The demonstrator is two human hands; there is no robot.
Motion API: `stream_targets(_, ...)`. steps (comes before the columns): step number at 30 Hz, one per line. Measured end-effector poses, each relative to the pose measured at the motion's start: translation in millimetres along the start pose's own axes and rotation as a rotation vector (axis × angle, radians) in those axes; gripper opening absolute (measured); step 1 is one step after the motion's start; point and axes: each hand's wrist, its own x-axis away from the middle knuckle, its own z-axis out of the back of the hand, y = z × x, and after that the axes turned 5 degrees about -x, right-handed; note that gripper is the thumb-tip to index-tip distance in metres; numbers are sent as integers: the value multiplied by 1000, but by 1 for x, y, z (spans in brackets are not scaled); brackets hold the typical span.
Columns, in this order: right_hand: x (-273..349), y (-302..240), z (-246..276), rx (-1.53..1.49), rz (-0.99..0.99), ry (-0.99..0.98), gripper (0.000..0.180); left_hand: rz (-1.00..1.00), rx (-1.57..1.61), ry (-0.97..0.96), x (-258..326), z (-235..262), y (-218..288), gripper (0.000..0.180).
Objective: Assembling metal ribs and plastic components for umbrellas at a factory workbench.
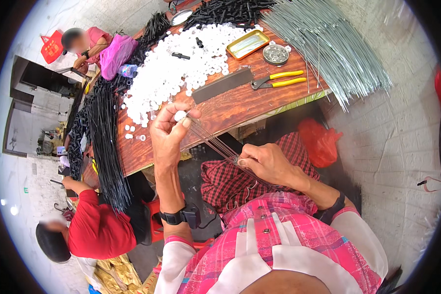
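Above the table's front edge, my left hand (166,132) pinches a small white round plastic cap (180,115) between thumb and fingers. A bundle of thin metal wires (213,141) slants from beside that cap down to my right hand (269,162). The right fingers are closed around the bundle, over my lap. Whether a wire end sits inside the cap is too small to tell. Beyond my hands, a big heap of similar white caps (166,71) covers the middle of the wooden table (274,100).
Yellow-handled pliers (279,79), a dark grey bar (223,85), a gold-rimmed tray (247,45) and a round tin (276,54) lie on the table. Long metal wires (333,49) overhang its right end, black rods (105,132) its left. Two people sit at left.
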Motion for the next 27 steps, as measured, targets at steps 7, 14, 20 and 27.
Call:
stream_targets(7,-3,-12,3,1,-28,-54,17,-106,124,-76,6,-1,-5,25)
stream_targets(14,-3,-17,5,18,-100,-88,18,-93,98,-17,17,-9,1,26)
stream_targets(20,0,-11,2,-23,-98,-73,18,-19,33,61,22,-10,13,30)
stream_targets(27,6,-5,4,-170,-146,-57,13,10,51,24,18,-6,14,27)
